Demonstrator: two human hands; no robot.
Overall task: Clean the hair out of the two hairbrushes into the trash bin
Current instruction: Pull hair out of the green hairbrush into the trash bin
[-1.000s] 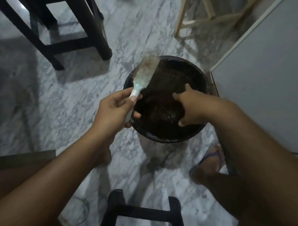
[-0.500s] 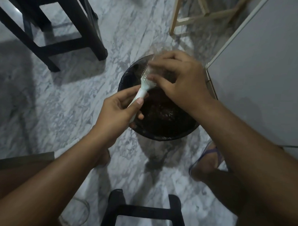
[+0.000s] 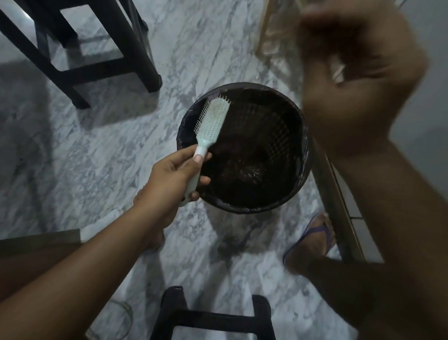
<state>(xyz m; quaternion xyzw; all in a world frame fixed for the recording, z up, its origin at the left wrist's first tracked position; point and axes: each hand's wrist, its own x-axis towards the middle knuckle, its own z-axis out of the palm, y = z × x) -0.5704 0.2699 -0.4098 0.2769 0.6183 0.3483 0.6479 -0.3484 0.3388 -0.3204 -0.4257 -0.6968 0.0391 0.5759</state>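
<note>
Left hand [image 3: 175,178] grips the pale green plastic hairbrush [image 3: 211,120] by its handle over the round black trash bin [image 3: 239,209]. Right hand [image 3: 357,85] is up high and blurred, so I can't tell its grip.

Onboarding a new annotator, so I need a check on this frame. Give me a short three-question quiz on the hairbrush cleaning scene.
1. True or false: the left hand grips the pale green plastic hairbrush by its handle.
2. The brush head appears over: A) a sink, B) the round black bag-lined trash bin, C) a bed.
3. Fill in: the raised right hand is too ____ to judge its grip.
Key: 1 true; 2 B; 3 blurred.
</note>
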